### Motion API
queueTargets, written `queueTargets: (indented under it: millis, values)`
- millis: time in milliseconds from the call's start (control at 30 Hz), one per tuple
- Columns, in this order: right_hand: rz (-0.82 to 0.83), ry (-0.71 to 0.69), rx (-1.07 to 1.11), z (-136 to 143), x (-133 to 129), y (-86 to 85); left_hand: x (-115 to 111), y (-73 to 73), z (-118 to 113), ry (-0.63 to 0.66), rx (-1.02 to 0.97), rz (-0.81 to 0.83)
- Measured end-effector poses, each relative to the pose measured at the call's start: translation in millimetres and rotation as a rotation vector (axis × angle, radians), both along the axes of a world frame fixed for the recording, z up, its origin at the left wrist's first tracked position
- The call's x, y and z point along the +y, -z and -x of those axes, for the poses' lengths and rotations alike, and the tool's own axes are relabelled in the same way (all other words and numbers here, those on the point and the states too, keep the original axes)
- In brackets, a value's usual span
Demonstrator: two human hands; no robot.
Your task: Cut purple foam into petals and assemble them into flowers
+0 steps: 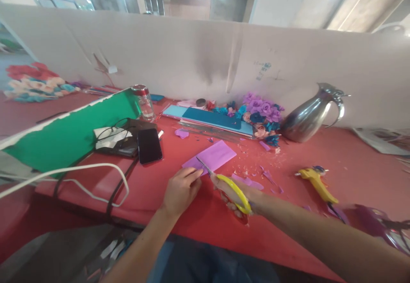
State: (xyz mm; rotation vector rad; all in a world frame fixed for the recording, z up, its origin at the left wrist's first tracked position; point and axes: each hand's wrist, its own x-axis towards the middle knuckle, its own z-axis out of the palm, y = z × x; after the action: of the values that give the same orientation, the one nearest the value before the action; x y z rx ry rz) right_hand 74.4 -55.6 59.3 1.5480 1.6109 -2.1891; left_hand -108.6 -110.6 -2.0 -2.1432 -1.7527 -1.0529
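Red tabletop (361,167), purple paper (216,155), yellow scissors (237,190)

A steel jug (304,114) stands back right, its inside hidden. The paper lies centrally, left hand (181,193) pinching its near edge. A red-lidded bottle (146,106), back left, perhaps holds clear liquid. The right hand (229,193) grips the scissors, blades over the paper.
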Motion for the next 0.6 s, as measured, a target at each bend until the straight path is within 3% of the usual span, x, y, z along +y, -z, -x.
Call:
queueTargets:
  millis: [133, 300, 400, 600]
  values:
    - [0.053, -0.025, 0.041, -1.7, 6.4, 5.5, -0.1, -0.1, -0.1, 0.005, -0.024, -0.013]
    - [-0.088, -0.062, 0.034, -1.7, 7.7, 17.1, -0.4, 1.3, 1.2, 0.006, -0.008, 0.003]
    - [-0.145, -0.096, 0.007, 1.4, 5.1, 15.8, -1.2, 2.1, 1.6, -0.007, 0.021, 0.018]
    - [-0.008, 0.063, 0.061, 2.2, 0.2, 5.6, -3.2, -5.8, 0.3, -0.145, 0.178, -0.13]
